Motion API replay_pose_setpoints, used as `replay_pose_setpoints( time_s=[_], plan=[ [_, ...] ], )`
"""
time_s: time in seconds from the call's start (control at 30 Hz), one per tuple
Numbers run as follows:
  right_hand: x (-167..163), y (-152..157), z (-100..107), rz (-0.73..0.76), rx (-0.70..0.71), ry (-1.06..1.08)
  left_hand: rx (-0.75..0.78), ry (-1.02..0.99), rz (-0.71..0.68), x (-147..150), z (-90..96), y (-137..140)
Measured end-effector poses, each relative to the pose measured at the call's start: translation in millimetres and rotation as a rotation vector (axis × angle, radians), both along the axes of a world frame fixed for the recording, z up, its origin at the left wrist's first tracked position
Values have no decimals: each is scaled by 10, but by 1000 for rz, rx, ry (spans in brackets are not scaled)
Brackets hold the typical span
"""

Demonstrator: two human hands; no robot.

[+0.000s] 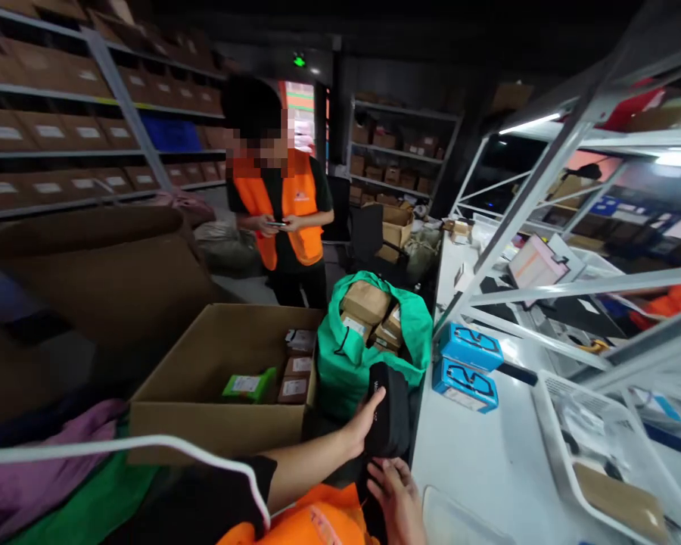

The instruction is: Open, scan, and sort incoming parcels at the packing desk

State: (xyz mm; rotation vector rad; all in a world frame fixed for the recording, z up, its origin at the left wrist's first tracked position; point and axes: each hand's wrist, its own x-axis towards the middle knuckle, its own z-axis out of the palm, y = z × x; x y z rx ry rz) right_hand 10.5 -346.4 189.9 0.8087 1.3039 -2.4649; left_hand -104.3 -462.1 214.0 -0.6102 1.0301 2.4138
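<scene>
In the head view, a black case [390, 405] with rounded edges and small pale lettering stands on end in front of me. My left hand [364, 424] grips it from the left side, thumb along the face; it is closed on the case. At the lower end of the case, my right hand [398, 492] has its fingers bent against it; what lies under the fingertips is hard to make out. Just beyond is a green sack [340, 378], open at the top, with several brown packages [366, 303] inside.
To the left stands an open cardboard box [216, 431] holding a green packet [250, 386] and small boxes. On the white table [471, 446] are two blue boxes [465, 384] and a white basket [561, 462]. A person in an orange vest [300, 200] stands ahead. A white cable [193, 452] crosses low left.
</scene>
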Motion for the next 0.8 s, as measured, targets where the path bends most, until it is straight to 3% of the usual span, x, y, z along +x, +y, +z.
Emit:
replay_pose_setpoints(
  time_s=[0.1, 0.23, 0.4, 0.5, 0.8],
  plan=[
    [138, -104, -77, 44, -25, -25, -111, 21, 89, 254, -32, -126],
    [329, -276, -13, 127, -44, -58, -189, 55, 131, 507, 16, -231],
    [457, -270, 89, 205, 48, -27, -238, 107, 128, 684, 86, -235],
    [461, -242, 113, 198, 67, 1, -229, 143, 122, 716, 102, -210],
    [286, -439, 224, 151, -65, 28, -193, 183, 123, 491, 140, -339]
  ],
)
